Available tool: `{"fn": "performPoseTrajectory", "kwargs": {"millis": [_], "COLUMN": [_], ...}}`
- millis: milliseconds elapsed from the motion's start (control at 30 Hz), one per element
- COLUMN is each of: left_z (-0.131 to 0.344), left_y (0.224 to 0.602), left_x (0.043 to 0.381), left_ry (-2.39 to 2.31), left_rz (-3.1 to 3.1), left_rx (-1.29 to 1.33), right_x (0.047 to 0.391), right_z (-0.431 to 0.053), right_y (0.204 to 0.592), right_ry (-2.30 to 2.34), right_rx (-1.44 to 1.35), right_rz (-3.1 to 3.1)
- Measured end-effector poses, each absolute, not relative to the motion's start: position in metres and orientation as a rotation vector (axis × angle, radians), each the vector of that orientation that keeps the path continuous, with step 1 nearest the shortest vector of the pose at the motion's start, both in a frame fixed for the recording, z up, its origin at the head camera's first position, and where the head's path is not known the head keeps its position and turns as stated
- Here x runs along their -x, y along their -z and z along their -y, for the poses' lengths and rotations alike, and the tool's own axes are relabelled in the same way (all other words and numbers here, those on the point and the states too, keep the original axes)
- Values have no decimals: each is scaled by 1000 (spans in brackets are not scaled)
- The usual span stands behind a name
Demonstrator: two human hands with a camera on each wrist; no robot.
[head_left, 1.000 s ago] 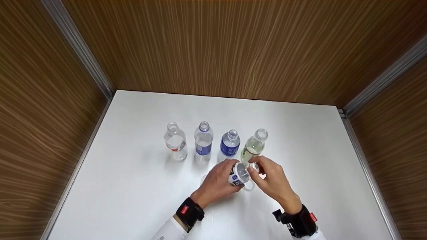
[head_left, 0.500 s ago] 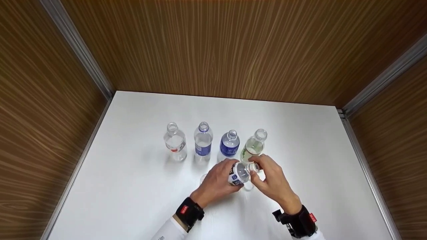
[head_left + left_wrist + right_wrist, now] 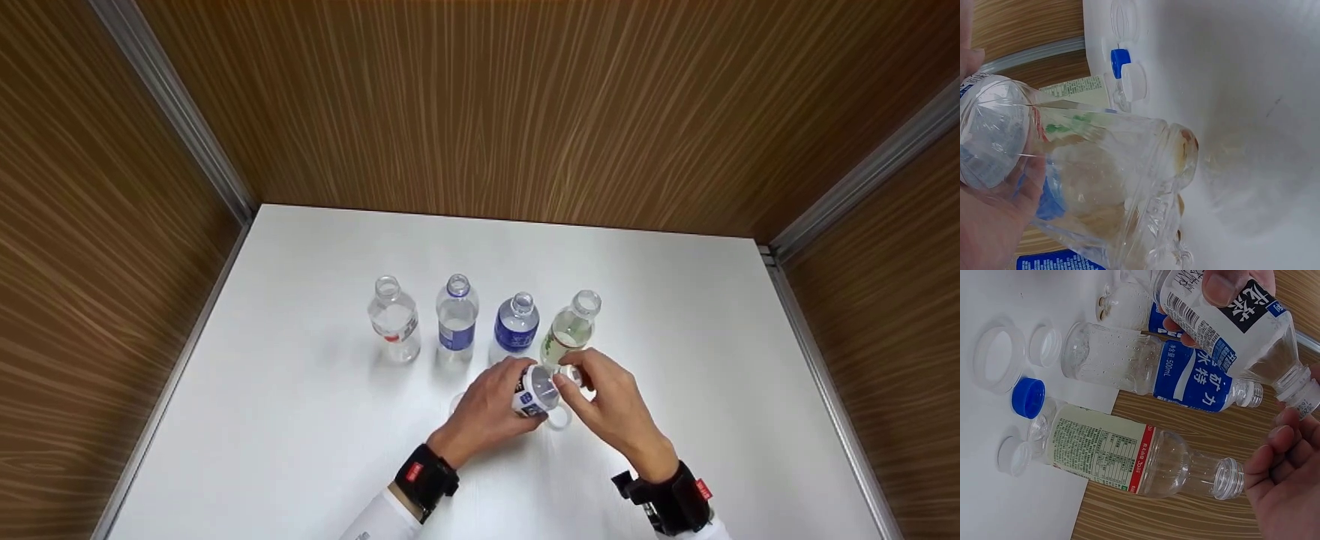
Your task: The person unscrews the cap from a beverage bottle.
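My left hand grips a clear plastic drink bottle round its white, black and blue label. The bottle leans to the right, its neck towards my right hand. Thumb and fingertips of that hand pinch the white cap at the bottle's mouth. Seen from the left wrist, the bottle's clear base points down over the white table. Just behind the hands stands an uncapped bottle with a pale green label.
More uncapped bottles stand in a row: one with a dark blue label, one blue-labelled, one with a red mark. On the table lie a blue cap, white caps and a wide white ring.
My right thumb and fingers shift round the cap: half a second ago the thumb was drawn back, now it reaches forward over the neck again. The left hand and bottle stay put.
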State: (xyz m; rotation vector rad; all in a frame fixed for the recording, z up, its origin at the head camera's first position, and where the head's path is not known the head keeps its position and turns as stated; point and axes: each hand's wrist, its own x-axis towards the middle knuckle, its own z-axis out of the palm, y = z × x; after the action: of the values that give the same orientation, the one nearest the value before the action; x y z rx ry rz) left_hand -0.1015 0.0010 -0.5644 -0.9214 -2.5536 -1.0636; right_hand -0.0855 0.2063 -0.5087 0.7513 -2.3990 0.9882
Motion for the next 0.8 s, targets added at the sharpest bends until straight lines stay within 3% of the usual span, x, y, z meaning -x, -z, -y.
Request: {"fn": "performPoseTrajectory", "kwargs": {"millis": [500, 800], "left_z": [1, 4], "left_y": [568, 565], "left_x": [101, 102], "left_ry": [1110, 1108], "left_rz": [2520, 2518], "left_rx": [908, 881], "right_x": [87, 85], "right_z": [-210, -227], "right_y": [506, 510], "right_ry": [-1033, -1109], "right_rx": [-804, -680], "right_rz": [2314, 2217]}}
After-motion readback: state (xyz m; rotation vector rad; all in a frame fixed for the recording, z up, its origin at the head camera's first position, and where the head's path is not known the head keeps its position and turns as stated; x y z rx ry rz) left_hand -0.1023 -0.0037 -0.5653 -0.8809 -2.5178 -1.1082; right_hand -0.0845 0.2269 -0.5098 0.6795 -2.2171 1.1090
